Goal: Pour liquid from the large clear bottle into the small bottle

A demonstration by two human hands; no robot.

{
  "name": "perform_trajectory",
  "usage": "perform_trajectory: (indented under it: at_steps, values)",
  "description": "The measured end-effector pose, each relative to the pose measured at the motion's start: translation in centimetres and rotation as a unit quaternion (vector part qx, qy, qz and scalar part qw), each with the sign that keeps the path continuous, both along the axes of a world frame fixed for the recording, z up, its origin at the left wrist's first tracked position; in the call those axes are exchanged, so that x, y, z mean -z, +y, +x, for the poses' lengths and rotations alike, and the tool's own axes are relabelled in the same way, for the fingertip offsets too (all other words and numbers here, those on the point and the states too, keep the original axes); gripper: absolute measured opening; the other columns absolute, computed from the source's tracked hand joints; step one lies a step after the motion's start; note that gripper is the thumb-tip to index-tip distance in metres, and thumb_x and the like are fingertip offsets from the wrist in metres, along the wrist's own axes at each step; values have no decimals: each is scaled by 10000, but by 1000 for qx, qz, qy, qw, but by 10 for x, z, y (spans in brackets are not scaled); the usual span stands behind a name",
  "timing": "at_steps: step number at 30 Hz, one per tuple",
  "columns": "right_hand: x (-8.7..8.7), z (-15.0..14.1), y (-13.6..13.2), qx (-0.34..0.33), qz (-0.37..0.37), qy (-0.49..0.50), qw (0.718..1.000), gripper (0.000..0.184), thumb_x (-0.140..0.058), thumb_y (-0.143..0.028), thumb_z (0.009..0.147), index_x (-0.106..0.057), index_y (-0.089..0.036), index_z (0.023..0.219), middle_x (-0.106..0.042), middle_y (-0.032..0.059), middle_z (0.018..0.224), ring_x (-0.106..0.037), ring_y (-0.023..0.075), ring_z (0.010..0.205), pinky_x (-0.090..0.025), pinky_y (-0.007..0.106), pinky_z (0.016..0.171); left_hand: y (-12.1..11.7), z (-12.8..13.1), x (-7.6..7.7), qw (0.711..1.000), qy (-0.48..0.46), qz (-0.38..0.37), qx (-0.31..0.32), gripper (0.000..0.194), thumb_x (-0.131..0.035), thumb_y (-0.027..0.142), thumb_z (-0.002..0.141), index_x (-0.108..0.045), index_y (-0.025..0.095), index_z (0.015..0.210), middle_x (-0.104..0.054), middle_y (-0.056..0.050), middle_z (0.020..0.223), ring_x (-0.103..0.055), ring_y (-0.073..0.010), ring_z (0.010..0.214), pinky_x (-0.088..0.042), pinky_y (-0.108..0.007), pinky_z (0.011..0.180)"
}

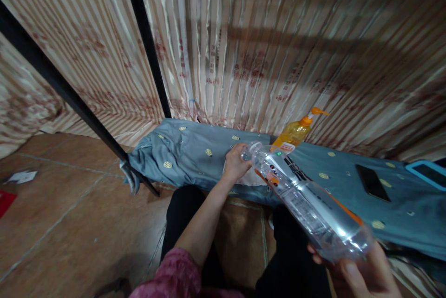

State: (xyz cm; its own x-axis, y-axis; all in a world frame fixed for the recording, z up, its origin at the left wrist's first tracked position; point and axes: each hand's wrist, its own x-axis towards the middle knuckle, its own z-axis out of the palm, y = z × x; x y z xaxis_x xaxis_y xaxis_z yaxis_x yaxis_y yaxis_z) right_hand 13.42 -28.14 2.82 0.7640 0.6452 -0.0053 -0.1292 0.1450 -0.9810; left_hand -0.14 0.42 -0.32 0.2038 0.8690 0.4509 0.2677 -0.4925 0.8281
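Note:
A large clear plastic bottle (310,205) with a silver and orange label lies slantwise in front of me, its neck pointing up and to the left. My right hand (362,270) grips it near the base. At the neck end, the fingers of my left hand (237,163) are closed around the clear mouth part; fine detail there is hard to make out. Just behind the bottle stands a pump bottle (292,133) of yellow liquid with an orange pump head. Something pale and flat (252,178) lies under my left hand, partly hidden.
A low bench (195,149) is draped in blue-grey cloth with yellow pineapple prints. On its right lie a dark phone (372,182) and a blue-framed object (427,173). Black poles (146,37) and a striped curtain (251,56) stand behind. Brown tiles (69,205) cover the floor.

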Motion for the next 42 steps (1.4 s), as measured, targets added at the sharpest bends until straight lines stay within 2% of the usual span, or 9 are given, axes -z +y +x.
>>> perform_trajectory:
  at_steps: [7,11,17,23,29,38,42]
  values:
    - [3,3,-1,-15,-20,-18,1000,1048,-898,-397,722,-373,-228,1613,-788,109,899,-755,304,673,-624,397,655,1,0,1,1000,-4,2,-2,355,-805,113,701,-698,187,1031,-755,-67,1075,-721,-238,1039,-571,-365,969]
    - [1,0,1,-10,-19,-24,999,1006,-888,-387,742,-391,-231,1603,-788,94,895,-755,286,676,-621,391,689,1,1,0,1000,1,-1,-3,366,-815,120,699,-694,193,1037,-756,-65,1080,-719,-244,1046,-569,-370,968]
    - [2,2,-1,-10,-12,-30,999,1037,-895,-382,731,-369,-241,1614,-787,95,898,-752,290,651,-623,390,648,-1,0,-2,1000,1,-5,1,357,-818,131,708,-690,185,1037,-756,-74,1081,-720,-245,1046,-567,-367,968]
    - [1,2,-2,-6,-11,-13,1000,1026,-914,-365,704,-414,-241,1591,-789,91,887,-754,276,650,-624,358,643,-1,0,-4,1000,6,-3,-5,339,-808,138,722,-691,181,1037,-756,-77,1074,-718,-247,1045,-565,-367,968]
    - [-1,-2,-1,-5,-11,-33,999,1034,-902,-383,722,-385,-242,1606,-788,81,892,-750,274,651,-623,372,657,-1,0,-2,1000,1,-3,-6,389,-819,113,688,-692,201,1045,-755,-59,1075,-717,-242,1047,-568,-362,968]
    - [0,-2,-1,2,-16,-46,999,1023,-883,-383,744,-370,-221,1615,-782,91,870,-746,294,647,-619,401,637,-1,0,-3,1000,-2,-1,-7,346,-824,153,713,-701,198,1034,-756,-61,1057,-721,-242,1032,-571,-368,968]
    - [-2,-3,-1,6,-20,-24,999,1048,-902,-380,719,-373,-227,1611,-783,85,888,-746,282,650,-616,383,644,-2,-1,-5,1000,3,-5,-1,363,-816,132,706,-698,195,1043,-758,-62,1069,-720,-237,1038,-570,-365,973]
